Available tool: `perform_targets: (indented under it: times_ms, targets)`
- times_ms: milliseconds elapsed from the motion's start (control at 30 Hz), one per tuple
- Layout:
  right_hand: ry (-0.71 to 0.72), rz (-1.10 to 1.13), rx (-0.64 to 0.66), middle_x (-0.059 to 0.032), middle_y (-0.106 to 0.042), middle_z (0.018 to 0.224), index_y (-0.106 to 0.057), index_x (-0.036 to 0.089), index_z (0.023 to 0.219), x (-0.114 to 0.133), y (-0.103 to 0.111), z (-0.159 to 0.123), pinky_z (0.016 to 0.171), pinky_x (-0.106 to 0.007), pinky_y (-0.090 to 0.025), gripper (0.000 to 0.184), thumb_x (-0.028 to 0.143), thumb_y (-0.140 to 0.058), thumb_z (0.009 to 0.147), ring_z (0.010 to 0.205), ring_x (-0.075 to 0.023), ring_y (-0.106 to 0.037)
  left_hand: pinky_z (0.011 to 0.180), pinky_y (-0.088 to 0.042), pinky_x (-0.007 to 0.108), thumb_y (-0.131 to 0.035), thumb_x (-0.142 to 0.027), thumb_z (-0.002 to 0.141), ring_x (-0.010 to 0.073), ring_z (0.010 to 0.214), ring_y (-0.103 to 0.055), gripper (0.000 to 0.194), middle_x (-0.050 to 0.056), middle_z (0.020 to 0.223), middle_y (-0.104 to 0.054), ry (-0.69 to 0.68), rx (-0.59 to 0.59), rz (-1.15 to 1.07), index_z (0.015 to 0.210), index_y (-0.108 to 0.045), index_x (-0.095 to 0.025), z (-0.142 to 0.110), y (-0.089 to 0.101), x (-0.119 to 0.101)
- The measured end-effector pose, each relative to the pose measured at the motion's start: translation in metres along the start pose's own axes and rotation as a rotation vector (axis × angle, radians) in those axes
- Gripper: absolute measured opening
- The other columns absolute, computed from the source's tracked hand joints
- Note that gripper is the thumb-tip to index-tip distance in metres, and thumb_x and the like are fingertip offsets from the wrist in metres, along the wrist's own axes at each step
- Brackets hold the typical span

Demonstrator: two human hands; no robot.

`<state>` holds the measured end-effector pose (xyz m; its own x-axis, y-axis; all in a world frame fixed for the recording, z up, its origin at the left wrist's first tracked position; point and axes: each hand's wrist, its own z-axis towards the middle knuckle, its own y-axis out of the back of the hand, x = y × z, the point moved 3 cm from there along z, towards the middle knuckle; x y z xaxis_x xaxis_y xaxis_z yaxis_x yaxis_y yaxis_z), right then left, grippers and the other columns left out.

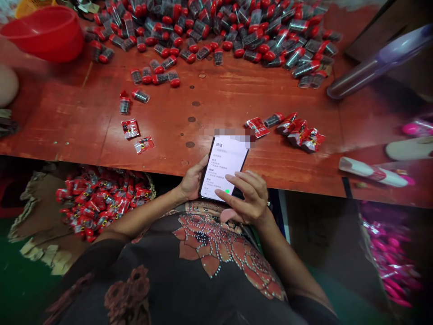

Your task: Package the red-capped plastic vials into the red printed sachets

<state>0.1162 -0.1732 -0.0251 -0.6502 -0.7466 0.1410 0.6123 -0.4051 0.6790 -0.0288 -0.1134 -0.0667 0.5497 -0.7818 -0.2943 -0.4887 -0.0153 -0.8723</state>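
Note:
My left hand (192, 179) is closed round the left edge of a phone (223, 165), held upright over the front edge of the red wooden table (219, 104). Its lit white screen shows a list of text. My right hand (246, 197) hovers over the phone's lower right with its fingers spread and the index fingertip touching the screen near a green button. Both hands are just above my lap.
A big pile of small red-capped tubes (219, 31) covers the table's far side, with strays nearer. Several red wrapped packets (297, 132) lie right of the phone, two (135, 135) at the left. A red bowl (45, 31) stands far left. A basket of packets (98, 203) sits below left.

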Motion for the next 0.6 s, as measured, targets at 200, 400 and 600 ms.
perform_targets:
  times_ms: [200, 400, 600]
  targets:
    - [-0.062, 0.007, 0.089, -0.0006, -0.068, 0.117, -0.07, 0.04, 0.106, -0.002, -0.002, -0.008, 0.098, -0.044, -0.044, 0.053, 0.079, -0.053, 0.075, 0.113, -0.0245, -0.056, 0.089, -0.053, 0.038, -0.044, -0.047, 0.089, 0.0286, 0.105, -0.068, 0.058, 0.014, 0.103, -0.075, 0.007, -0.04, -0.02, 0.129, -0.061, -0.009, -0.002, -0.004, -0.001]
    - [-0.198, 0.181, 0.244, 0.0008, -0.07, 0.112, -0.072, 0.043, 0.101, -0.006, -0.007, -0.012, 0.101, -0.049, -0.04, 0.05, 0.078, -0.062, 0.068, 0.114, -0.0266, -0.056, 0.09, -0.052, 0.039, -0.048, -0.046, 0.088, 0.03, 0.107, -0.067, 0.055, 0.015, 0.107, -0.074, -0.021, -0.02, -0.012, 0.126, -0.063, -0.008, -0.002, -0.002, -0.002]
    - [-0.168, 0.082, 0.138, 0.0002, -0.068, 0.115, -0.072, 0.044, 0.104, -0.005, -0.002, -0.014, 0.1, -0.049, -0.041, 0.053, 0.081, -0.056, 0.07, 0.111, -0.027, -0.056, 0.09, -0.052, 0.041, -0.046, -0.047, 0.089, 0.0303, 0.106, -0.068, 0.054, 0.014, 0.107, -0.074, -0.017, -0.064, -0.031, 0.126, -0.063, -0.011, -0.001, -0.002, -0.002]
